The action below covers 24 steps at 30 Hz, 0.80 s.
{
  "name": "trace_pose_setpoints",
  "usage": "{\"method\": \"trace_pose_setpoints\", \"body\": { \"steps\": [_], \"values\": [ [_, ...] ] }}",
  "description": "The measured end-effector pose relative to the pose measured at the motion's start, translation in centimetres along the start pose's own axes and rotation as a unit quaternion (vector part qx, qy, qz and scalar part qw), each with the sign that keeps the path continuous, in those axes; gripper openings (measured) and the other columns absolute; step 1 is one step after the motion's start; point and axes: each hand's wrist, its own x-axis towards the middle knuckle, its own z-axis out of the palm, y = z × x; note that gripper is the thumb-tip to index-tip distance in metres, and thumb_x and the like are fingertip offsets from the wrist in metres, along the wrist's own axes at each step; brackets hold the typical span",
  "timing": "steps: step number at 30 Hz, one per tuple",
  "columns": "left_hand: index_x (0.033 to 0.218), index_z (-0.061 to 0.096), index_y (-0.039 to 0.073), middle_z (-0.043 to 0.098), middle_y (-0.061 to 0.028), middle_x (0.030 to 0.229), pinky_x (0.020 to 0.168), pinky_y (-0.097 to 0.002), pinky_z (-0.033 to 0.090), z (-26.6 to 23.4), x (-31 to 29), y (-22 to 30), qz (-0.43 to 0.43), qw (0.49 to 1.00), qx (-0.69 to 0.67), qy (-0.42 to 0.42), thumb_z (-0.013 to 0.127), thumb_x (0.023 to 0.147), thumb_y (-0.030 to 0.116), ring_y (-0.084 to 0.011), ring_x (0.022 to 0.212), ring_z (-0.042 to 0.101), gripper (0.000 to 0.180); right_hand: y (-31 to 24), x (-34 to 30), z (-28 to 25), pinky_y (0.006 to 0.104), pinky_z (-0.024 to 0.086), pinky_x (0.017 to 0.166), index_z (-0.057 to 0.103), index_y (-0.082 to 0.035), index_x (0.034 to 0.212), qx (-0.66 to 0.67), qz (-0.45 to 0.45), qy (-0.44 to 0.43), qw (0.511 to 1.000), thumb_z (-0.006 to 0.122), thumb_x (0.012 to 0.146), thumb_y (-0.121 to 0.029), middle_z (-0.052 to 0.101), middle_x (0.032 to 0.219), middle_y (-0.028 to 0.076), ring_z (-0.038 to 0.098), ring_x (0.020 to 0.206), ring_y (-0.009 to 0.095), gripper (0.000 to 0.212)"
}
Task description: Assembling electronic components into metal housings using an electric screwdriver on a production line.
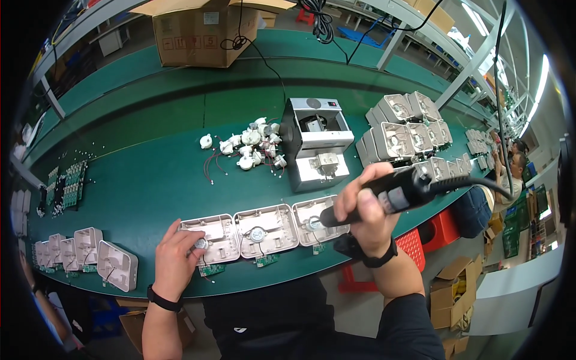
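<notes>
Left hand [173, 257] has its fingers narrow at a small round part [202, 244] in the left case [223, 231] — whether they pinch it or only rest on it, I cannot tell. Right hand [371, 210] is wrapped around a black electric driver [393, 195], whose front end is over the right case [303, 215]. If the bit touches anything there, I cannot see.

Take the middle case [287, 231] as centre of the clock: the left case is at nine, the right case at three, all three open upward and side by side. For good work, I judge, the driver should stand square to its screw, with light pressure, and the case should be steadied so that it does not slide. Thin wires and the green circuit boards [267, 260] at the near rims should be kept free of the bit.

At six o'clock the bench edge [240, 287] is near, so boards there could be knocked. The metal machine [318, 138] at one and the heap of white parts [252, 139] at twelve limit reaching; stacked cases [396, 139] fill two. Toward ten, bare bench top [159, 174] gives room — the driver's cable [471, 182] goes toward two or three.
</notes>
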Motion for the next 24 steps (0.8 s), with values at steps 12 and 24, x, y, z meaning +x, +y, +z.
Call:
{"method": "trace_pose_setpoints", "body": {
  "steps": [12,24],
  "values": [
    [0.105,0.074,0.01,0.072,-0.0096,0.099,0.096,-0.0468,0.053,0.2,0.0,0.2,0.001,1.0,-0.006,0.004,0.083,0.07,0.006,-0.0416,0.119,0.061,0.036,4.3,-1.3,-0.3,0.0311,0.05,0.055,0.043,-0.002,0.106,-0.083,0.015,-0.05,0.995,0.062,0.088,-0.004,0.058,0.069,0.01,0.055,0.054,0.016,0.026],
    [0.104,0.074,0.01,0.072,-0.0094,0.1,0.097,-0.0469,0.053,0.4,-0.1,0.6,0.0,1.0,0.002,-0.002,0.083,0.07,0.006,-0.0412,0.118,0.062,0.036,0.8,4.1,-1.7,0.0305,0.049,0.054,0.048,-0.004,0.109,-0.012,-0.08,0.023,0.996,0.056,0.095,-0.009,0.056,0.067,0.007,0.055,0.054,0.017,0.017]
  ]
}}
